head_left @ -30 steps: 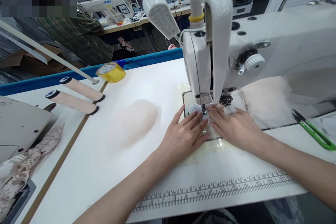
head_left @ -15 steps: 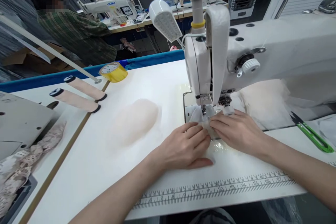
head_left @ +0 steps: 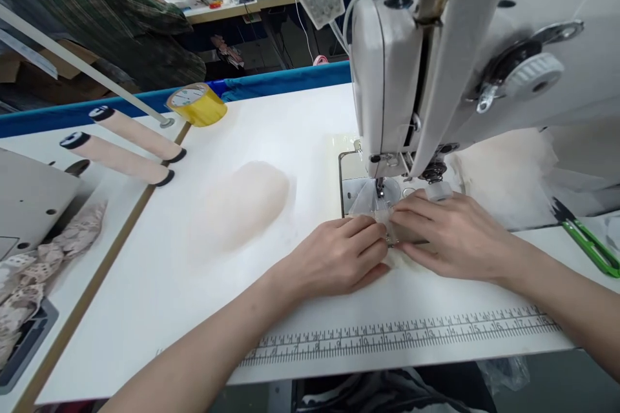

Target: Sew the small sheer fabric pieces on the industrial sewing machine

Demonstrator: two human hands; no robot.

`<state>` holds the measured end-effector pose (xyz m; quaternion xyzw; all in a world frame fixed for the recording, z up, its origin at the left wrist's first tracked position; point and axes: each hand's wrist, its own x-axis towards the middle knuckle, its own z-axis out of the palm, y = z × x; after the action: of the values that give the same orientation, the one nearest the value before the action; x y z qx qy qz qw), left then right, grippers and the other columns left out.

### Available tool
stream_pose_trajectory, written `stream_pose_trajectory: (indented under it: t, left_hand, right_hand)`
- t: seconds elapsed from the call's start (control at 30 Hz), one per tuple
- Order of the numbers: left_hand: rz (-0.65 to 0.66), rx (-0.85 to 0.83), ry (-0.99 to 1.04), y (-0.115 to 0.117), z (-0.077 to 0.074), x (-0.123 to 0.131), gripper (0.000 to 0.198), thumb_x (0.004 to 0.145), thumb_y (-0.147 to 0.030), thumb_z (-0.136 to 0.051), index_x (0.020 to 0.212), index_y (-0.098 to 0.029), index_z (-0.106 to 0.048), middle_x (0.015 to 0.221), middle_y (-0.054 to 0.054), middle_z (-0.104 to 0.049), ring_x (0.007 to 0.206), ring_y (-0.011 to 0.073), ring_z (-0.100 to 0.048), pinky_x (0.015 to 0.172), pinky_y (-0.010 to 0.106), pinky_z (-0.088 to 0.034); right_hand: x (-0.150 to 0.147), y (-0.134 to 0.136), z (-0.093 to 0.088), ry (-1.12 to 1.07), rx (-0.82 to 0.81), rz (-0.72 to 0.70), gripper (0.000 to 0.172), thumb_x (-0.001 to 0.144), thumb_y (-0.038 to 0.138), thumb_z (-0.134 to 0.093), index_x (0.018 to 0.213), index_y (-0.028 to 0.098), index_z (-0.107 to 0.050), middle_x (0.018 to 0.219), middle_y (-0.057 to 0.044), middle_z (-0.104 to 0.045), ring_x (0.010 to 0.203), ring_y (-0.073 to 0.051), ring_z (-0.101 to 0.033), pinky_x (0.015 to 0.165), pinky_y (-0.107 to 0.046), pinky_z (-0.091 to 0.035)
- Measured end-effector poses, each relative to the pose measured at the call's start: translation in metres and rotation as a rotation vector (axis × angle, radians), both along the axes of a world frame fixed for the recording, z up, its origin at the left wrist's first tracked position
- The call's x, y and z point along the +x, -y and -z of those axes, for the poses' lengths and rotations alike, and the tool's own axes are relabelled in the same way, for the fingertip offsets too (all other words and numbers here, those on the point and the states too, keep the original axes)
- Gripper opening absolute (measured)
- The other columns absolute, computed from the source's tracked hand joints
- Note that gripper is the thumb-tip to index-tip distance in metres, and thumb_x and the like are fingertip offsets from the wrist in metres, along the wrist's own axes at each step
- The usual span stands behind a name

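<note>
Sheer white fabric (head_left: 364, 199) lies under the presser foot (head_left: 380, 187) of the white sewing machine (head_left: 387, 90). My left hand (head_left: 343, 255) is closed at the fabric's near edge, fingers curled and pressed together just left of and below the needle area. Beside it, my right hand (head_left: 450, 235) pinches the same fabric, its fingertips close to the left ones; the exact grip is partly hidden. A pale sheer cup-shaped piece (head_left: 252, 200) rests on the white table (head_left: 194, 310) left of my hands.
Green thread snips (head_left: 588, 242) and pale gauzy cloth (head_left: 508, 171) lie to the right. A yellow tape roll (head_left: 208, 106) and two thread cones (head_left: 119, 158) stand at the left. A printed ruler (head_left: 387, 337) runs along the front edge. Across from me is a person in a plaid shirt (head_left: 111, 13).
The view has shifted closer to the machine. My left thumb has drawn in toward the fingers, and both hands stay at the fabric near the presser foot.
</note>
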<state>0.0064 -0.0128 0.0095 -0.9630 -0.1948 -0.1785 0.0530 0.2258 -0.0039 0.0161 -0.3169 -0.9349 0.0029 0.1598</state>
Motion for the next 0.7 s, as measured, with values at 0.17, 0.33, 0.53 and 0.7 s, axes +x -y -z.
stream_pose_trajectory:
  t: [0.17,0.33,0.53,0.7]
  left_hand:
    - [-0.084,-0.010,0.050,-0.001,0.005,0.000,0.013,0.093,-0.010,-0.044,0.090,-0.012,-0.056,0.091,0.007,-0.069,0.081,0.0162,-0.065,0.065,0.026,-0.056]
    - [-0.228,-0.220,0.257,0.000,0.010,0.002,0.009,0.095,-0.016,-0.046,0.093,-0.014,-0.054,0.086,0.004,-0.069,0.075,0.0119,-0.065,0.062,0.022,-0.054]
    - [-0.186,-0.196,0.212,-0.002,0.010,0.002,0.023,0.092,-0.021,-0.049,0.113,-0.013,-0.055,0.107,0.010,-0.066,0.095,0.0186,-0.062,0.075,0.032,-0.056]
    - [-0.224,0.022,0.052,-0.007,0.010,0.000,0.032,0.089,-0.014,-0.048,0.119,-0.013,-0.058,0.123,0.009,-0.063,0.104,0.0253,-0.058,0.080,0.039,-0.053]
  right_hand:
    - [0.004,0.000,-0.004,-0.014,-0.018,0.002,0.042,0.086,0.051,-0.052,0.099,0.014,-0.067,0.093,-0.008,-0.069,0.066,-0.017,-0.056,0.059,-0.030,-0.039]
    - [0.003,-0.001,-0.002,0.020,0.059,-0.013,0.027,0.085,0.039,-0.057,0.095,0.016,-0.067,0.094,-0.005,-0.070,0.067,-0.017,-0.057,0.061,-0.030,-0.040]
    - [0.000,-0.003,0.006,-0.055,0.197,-0.069,0.025,0.086,0.005,-0.048,0.080,0.018,-0.068,0.091,-0.001,-0.072,0.076,-0.014,-0.063,0.066,-0.027,-0.043]
    - [0.002,-0.003,0.005,-0.063,0.175,-0.078,0.025,0.087,0.005,-0.048,0.084,0.020,-0.068,0.083,0.001,-0.073,0.076,-0.014,-0.065,0.067,-0.028,-0.047]
